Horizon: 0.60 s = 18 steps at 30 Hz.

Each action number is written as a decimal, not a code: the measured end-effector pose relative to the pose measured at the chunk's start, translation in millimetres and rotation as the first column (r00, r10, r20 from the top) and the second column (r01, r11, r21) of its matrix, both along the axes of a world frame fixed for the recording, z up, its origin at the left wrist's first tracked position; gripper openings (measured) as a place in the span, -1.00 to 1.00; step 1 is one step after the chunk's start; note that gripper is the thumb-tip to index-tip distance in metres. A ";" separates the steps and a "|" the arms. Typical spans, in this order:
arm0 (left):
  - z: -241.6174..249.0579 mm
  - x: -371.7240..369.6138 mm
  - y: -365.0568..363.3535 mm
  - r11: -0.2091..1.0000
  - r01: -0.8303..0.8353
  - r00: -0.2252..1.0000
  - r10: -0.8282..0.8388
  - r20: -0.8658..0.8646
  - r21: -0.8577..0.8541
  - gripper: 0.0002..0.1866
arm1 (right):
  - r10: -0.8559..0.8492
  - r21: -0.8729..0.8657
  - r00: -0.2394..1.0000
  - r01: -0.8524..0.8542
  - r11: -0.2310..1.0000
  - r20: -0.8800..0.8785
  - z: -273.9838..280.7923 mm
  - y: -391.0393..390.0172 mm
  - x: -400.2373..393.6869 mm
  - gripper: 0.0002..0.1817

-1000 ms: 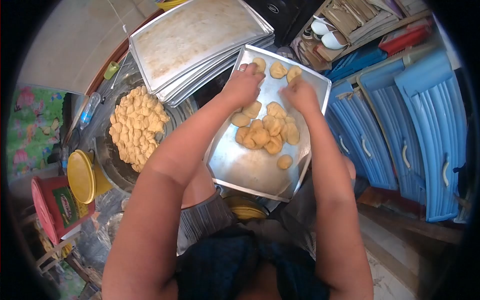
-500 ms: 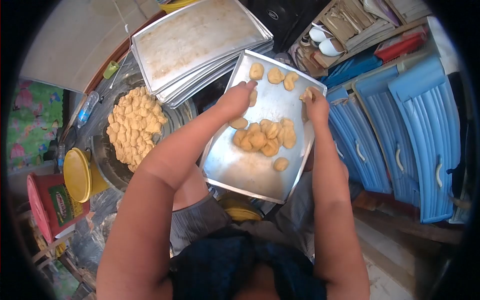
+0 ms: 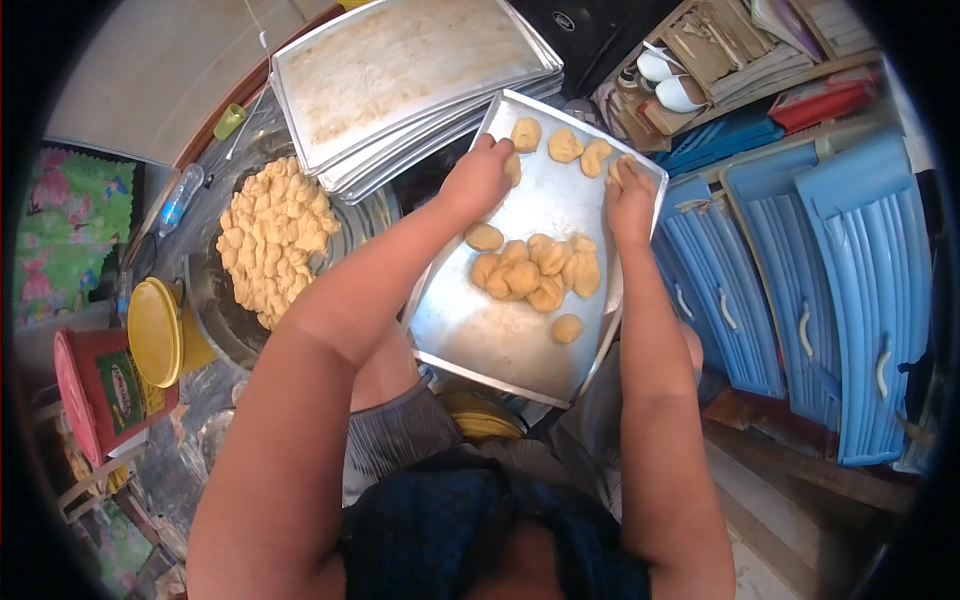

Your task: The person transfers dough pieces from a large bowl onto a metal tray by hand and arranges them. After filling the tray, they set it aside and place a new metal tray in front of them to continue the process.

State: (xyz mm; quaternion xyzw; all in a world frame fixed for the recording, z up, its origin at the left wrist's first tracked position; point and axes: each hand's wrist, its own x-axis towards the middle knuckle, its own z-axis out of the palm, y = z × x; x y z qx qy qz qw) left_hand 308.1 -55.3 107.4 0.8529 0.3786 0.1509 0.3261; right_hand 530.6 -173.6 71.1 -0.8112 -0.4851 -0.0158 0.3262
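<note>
A metal tray (image 3: 485, 345) lies tilted across my lap, with several pieces of dough on it. A cluster of dough pieces (image 3: 515, 272) sits at its middle, and one round piece (image 3: 566, 328) lies apart below. Along the far edge are a few more, among them a dough ball (image 3: 565, 146). My left hand (image 3: 477, 180) is closed over a dough piece at the tray's left edge. At the far right corner my right hand (image 3: 630, 200) has its fingers closed on another dough piece.
A large basin (image 3: 350, 225) holding a heap of dough (image 3: 275, 240) stands at the left. Stacked trays (image 3: 400, 85) are behind it. Yellow bucket (image 3: 157, 330), red bucket (image 3: 85, 395) and bottle (image 3: 180, 200) stand further left; blue drawers (image 3: 800, 290) are at the right.
My left hand has moved up slightly along the tray's left edge. My right hand has shifted a little on the dough at the corner. The view has shifted slightly.
</note>
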 end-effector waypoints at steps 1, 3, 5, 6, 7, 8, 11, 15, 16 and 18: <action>-2.3 0.6 0.4 1.000 -0.002 1.000 0.002 -0.002 -0.003 -0.58 | -0.017 -0.118 0.995 0.029 0.993 0.101 8.3 1.7 -7.7 -0.58; -6.2 1.8 2.8 0.997 0.066 0.996 -0.063 -0.065 0.047 -0.60 | -0.020 -0.231 0.980 0.067 0.971 0.200 22.9 5.1 -19.9 -0.57; -7.8 2.1 3.9 0.994 0.090 0.991 -0.085 -0.104 0.053 -0.65 | -0.047 -0.181 0.972 0.090 0.979 0.232 32.5 10.2 -29.0 -0.50; -7.8 2.5 3.8 0.992 0.116 0.984 -0.107 -0.140 0.058 -0.67 | -0.042 -0.182 0.972 0.086 0.980 0.233 34.2 14.2 -32.2 -0.50; -7.6 2.7 3.8 0.992 0.108 0.985 -0.099 -0.138 0.059 -0.67 | 0.054 -0.159 0.963 -0.012 0.987 0.263 35.7 21.0 -34.1 -0.47; -7.1 2.7 3.9 0.992 0.112 0.985 -0.103 -0.141 0.057 -0.67 | 0.148 -0.138 0.944 -0.111 0.984 0.296 37.2 29.0 -36.0 -0.43; -8.6 3.0 4.4 0.993 0.105 0.985 -0.097 -0.144 0.051 -0.68 | 0.230 -0.244 0.907 -0.148 0.959 0.353 38.2 52.4 -46.6 -0.40; -14.0 -0.4 7.9 0.992 0.118 0.985 -0.110 -0.130 0.053 -0.64 | 0.073 -0.305 0.976 -0.006 0.952 0.206 33.0 75.7 -47.8 -0.53; -14.4 -0.7 8.5 0.991 0.119 0.987 -0.112 -0.116 0.055 -0.64 | 0.075 -0.307 0.976 -0.008 0.952 0.206 32.3 77.3 -49.0 -0.53; -15.1 -0.5 8.7 0.992 0.119 0.989 -0.113 -0.097 0.053 -0.64 | 0.049 -0.418 0.978 0.042 0.907 0.203 34.3 79.5 -54.4 -0.61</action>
